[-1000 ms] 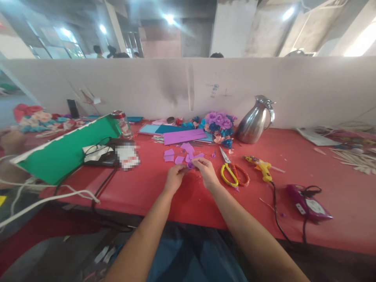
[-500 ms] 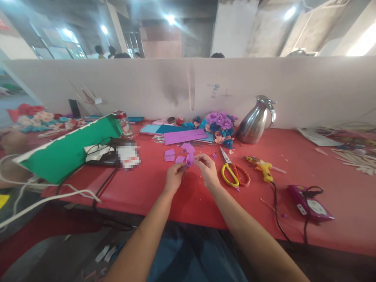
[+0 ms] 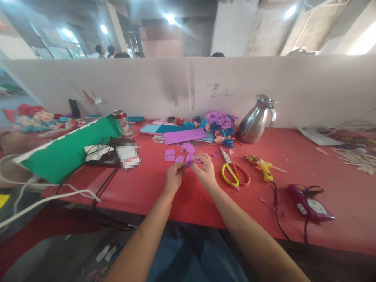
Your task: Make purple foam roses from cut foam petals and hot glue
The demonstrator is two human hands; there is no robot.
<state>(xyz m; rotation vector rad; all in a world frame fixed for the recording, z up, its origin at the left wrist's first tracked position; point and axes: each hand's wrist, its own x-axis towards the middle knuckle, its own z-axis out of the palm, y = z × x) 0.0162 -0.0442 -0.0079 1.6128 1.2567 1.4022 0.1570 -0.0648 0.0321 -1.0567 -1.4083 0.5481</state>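
Observation:
Between my two hands is a small purple paper piece, partly covered by fingers. My left hand pinches it from the left. The fingers of my right hand are closed on its right side. Just beyond them lie cut purple paper squares on the red table. A long purple paper strip rests on blue sheets behind these. To the right of my right hand are scissors with one yellow and one red handle, blades apart.
A yellow glue gun, a purple box with cables and a steel jug stand or lie rightward. Paper flowers sit at the back. Leftward are a green board, a glass jar and another person's blurred arm.
My right hand has moved slightly left, its fingers now over the purple piece and covering more of it. My left hand has barely moved.

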